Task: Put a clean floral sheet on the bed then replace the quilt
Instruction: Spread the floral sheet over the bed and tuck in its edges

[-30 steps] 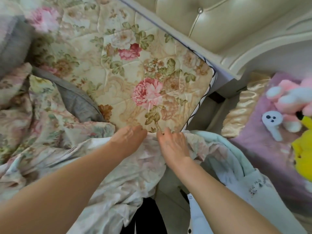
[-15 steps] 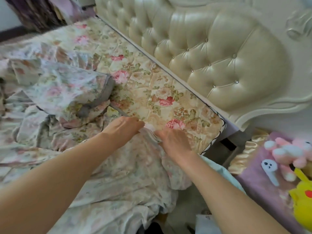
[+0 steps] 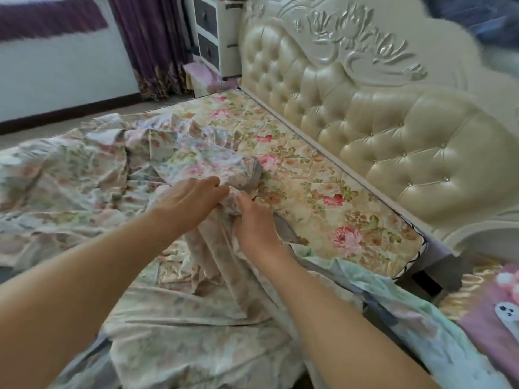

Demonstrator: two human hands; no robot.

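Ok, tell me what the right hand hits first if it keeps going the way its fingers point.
Probably the grey-edged fold of sheet just past the right hand, which grips bunched sheet; beyond lies bare mattress. Depth is uncertain.

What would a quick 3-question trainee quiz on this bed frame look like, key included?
1. True or false: both hands grip the sheet.
2. Which strip of the mattress is uncovered? A) along the headboard B) the near edge
3. What stands past the bed's far corner?

Key:
1. True: left hand and right hand bunch the floral sheet.
2. A: the mattress shows beside the headboard.
3. A nightstand.
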